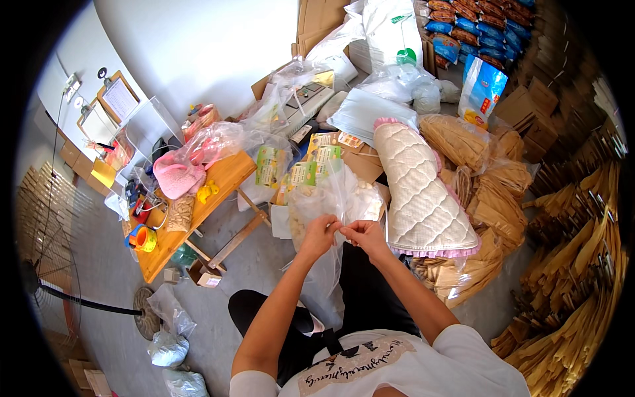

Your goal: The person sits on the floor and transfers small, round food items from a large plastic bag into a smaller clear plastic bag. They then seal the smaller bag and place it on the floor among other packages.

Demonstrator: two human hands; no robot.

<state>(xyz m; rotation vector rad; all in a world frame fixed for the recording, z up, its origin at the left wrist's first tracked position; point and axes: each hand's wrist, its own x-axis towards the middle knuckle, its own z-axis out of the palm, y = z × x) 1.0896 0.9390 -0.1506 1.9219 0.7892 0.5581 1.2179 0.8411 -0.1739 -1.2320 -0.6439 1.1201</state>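
Observation:
My left hand (320,235) and my right hand (366,235) meet in front of my lap, fingertips pinching the edge of a clear plastic bag (328,270). The film hangs down between my forearms and also spreads out beyond my fingers. Behind it sits a larger clear bag of pale pieces (364,198), whose exact kind I cannot tell. Several green and yellow printed packets (302,173) lie just past that bag. Close to my right hand is a cream quilted pad (421,198) with a pink ruffled edge.
To the left stands a wooden table (218,191) bearing a pink fleece item (179,173) and tape rolls (145,239). A sealing machine (305,109) stands beyond. Brown bundles in plastic (496,193) lie at right, near racks of hanging tan sheets (575,288). A fan base (147,313) and white bags (168,349) are on the floor.

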